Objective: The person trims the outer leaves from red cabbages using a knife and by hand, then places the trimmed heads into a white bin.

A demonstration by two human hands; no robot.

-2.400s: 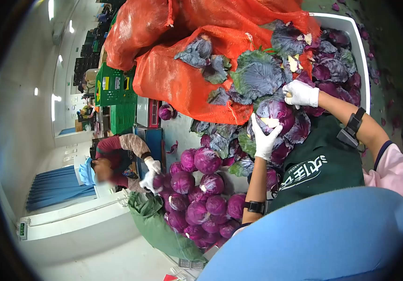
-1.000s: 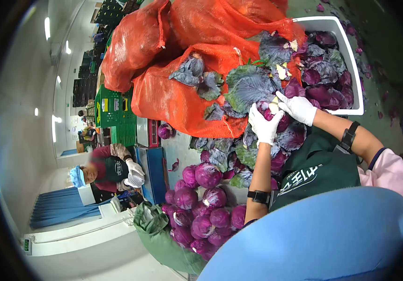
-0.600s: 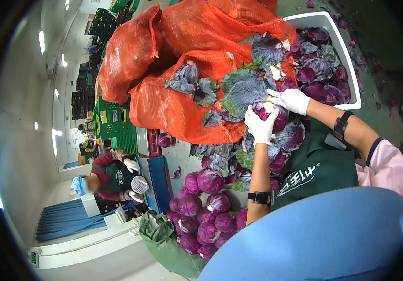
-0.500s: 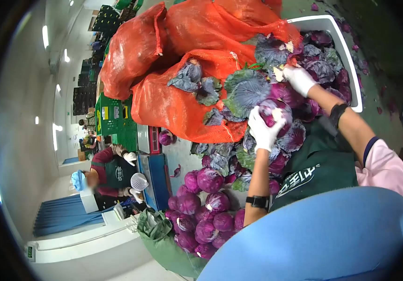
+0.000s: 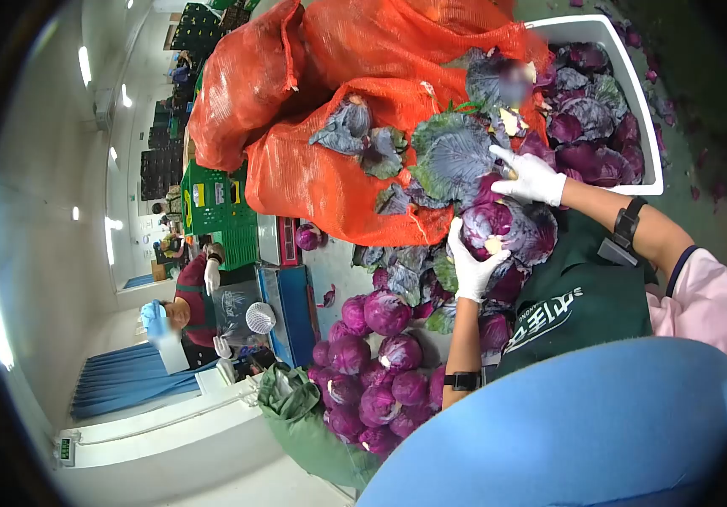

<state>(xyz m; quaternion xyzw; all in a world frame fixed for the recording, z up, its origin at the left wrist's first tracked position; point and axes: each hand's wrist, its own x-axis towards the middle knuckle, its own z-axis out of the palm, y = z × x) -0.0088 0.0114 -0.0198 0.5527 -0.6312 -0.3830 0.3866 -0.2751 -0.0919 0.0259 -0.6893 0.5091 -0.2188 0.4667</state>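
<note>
1. The left hand (image 5: 471,269), in a white glove, is cupped under a red cabbage (image 5: 492,226). Its fingers wrap the bottom of the cabbage and hold it up over the table.

2. The right hand (image 5: 532,176), also in a white glove, rests on top of the same cabbage. Its fingers are curled at the loose outer leaves. I cannot tell if it holds a small tool.

3. Half a second ago the right hand was reaching far out to the white bin (image 5: 646,118). Now it has come back to the cabbage. I think it dropped a torn leaf there and is back to pull off another.

4. The cabbage has also moved down a little, closer to the person's green apron (image 5: 574,296).

5. Around the hands lie many loose cabbage leaves (image 5: 452,156), purple and green. They rest on the orange net sacks (image 5: 313,169).

6. Lower down is a pile of clean cabbages (image 5: 372,372), round and shiny purple, beside a green bag (image 5: 296,414).

7. Far to the left, another person (image 5: 198,304) in white gloves holds a white net cup. A moment ago that cup was nearer their middle.

8. The white bin is full of purple leaves.
</note>
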